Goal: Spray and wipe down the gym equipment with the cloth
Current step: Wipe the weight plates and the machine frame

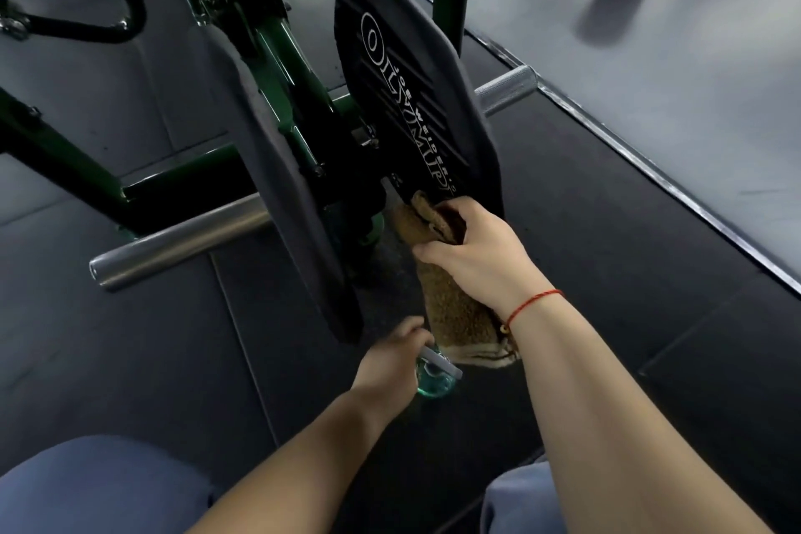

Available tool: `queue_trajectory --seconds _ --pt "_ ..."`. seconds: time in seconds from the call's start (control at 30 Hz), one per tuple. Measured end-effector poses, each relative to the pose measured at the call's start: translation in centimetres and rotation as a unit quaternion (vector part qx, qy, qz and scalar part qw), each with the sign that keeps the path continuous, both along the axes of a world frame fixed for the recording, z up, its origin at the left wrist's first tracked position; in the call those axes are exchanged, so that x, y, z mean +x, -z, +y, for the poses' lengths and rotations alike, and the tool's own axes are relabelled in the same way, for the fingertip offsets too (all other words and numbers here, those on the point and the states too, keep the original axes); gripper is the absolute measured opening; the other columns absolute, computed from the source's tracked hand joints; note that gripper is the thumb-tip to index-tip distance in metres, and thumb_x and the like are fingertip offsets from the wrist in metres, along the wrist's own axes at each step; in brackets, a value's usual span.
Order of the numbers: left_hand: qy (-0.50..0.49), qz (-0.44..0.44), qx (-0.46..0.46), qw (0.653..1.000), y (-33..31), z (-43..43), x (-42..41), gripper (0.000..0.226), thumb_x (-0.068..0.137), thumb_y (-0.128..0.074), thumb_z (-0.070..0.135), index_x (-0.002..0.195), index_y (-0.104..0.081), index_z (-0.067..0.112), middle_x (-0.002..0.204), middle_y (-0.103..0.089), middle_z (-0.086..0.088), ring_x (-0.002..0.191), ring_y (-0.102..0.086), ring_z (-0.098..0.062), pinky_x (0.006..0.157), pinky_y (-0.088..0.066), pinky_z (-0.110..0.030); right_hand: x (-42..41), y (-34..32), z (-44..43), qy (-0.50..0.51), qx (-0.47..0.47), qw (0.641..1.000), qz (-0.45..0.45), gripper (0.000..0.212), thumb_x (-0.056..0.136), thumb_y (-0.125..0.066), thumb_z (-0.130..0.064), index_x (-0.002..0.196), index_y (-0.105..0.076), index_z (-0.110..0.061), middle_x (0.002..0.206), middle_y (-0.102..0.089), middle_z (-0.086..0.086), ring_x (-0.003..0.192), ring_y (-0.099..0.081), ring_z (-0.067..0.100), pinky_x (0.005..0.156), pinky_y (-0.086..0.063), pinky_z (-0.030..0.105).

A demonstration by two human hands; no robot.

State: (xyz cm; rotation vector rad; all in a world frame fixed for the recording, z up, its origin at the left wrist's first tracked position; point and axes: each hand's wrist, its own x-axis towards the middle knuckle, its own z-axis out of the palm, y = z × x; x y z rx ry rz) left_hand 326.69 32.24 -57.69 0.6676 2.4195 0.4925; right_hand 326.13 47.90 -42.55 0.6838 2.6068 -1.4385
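Head view: two black weight plates (277,169), three steel pegs (173,243), one cloth (455,312), one spray bottle (435,377). At the lettered plate (411,100), the right grip (472,247) curls round the cloth against its lower edge; the left grip (390,356) clasps the spray bottle below.

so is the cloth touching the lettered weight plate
Touching: the head view shows the right hand pressing the brown cloth against the lower edge of the lettered weight plate.

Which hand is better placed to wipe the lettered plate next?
Right. The right hand grips the cloth, bunched at the lettered plate's lower edge. The left hand holds the spray bottle lower down, off the plate.
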Motion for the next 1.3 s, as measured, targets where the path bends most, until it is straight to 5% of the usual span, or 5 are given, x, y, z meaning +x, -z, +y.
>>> queue_trajectory --seconds 0.23,0.6,0.77,0.93,1.3 --pt "-0.264 -0.09 0.159 0.947 2.4 0.8 4.0 0.124 0.089 -0.07 -0.001 0.148 0.024 0.054 0.168 -0.006 0.016 0.151 -0.021 -0.006 0.091 -0.034 0.003 0.5 0.6 0.9 -0.036 0.024 0.999 -0.004 0.058 0.09 -0.071 -0.033 0.14 -0.045 -0.025 0.113 -0.052 -0.008 0.097 -0.053 0.014 0.066 -0.042 0.019" --pt "-0.448 -0.13 0.19 0.864 5.6 4.1 5.7 0.142 0.069 -0.092 0.032 0.159 0.017 0.025 0.168 -0.013 0.004 0.155 -0.013 -0.027 0.126 -0.016 -0.052 0.7 0.7 1.1 -0.052 0.031 0.998 0.013 0.059 0.09 -0.071 -0.038 0.141 -0.043 -0.026 0.118 -0.058 -0.005 0.1 -0.059 0.017 0.08 -0.05 0.03" --pt "-0.508 -0.171 0.197 0.821 6.7 5.4 4.9 0.074 0.088 -0.072 0.03 0.147 -0.026 0.028 0.129 -0.061 -0.005 0.118 -0.062 -0.03 0.098 -0.053 -0.052 1.0 0.5 0.9 -0.04 0.019 0.998 0.037 0.053 0.091 -0.069 -0.037 0.137 -0.045 -0.027 0.113 -0.059 -0.006 0.099 -0.059 0.015 0.079 -0.05 0.03" --pt "-0.438 -0.15 0.227 0.857 5.2 3.4 5.1 0.057 0.094 -0.068 0.006 0.143 -0.04 0.009 0.127 -0.062 -0.014 0.104 -0.063 -0.02 0.075 -0.051 -0.009 0.2 0.0 0.1 0.02 -0.07 0.99 0.122 0.035 0.089 -0.07 -0.033 0.121 -0.056 -0.027 0.104 -0.063 -0.009 0.095 -0.062 0.013 0.084 -0.056 0.043" --pt "-0.558 -0.128 0.29 0.767 -2.0 -6.0 7.7 0.009 0.097 -0.067 0.024 0.102 -0.065 0.017 0.1 -0.065 -0.004 0.091 -0.062 -0.011 0.073 -0.048 -0.017 -2.9 -1.3 -4.2 -0.032 -0.262 0.933 0.244 0.03 0.092 -0.071 -0.016 0.12 -0.064 -0.024 0.106 -0.07 -0.006 0.099 -0.068 0.011 0.087 -0.058 0.036"
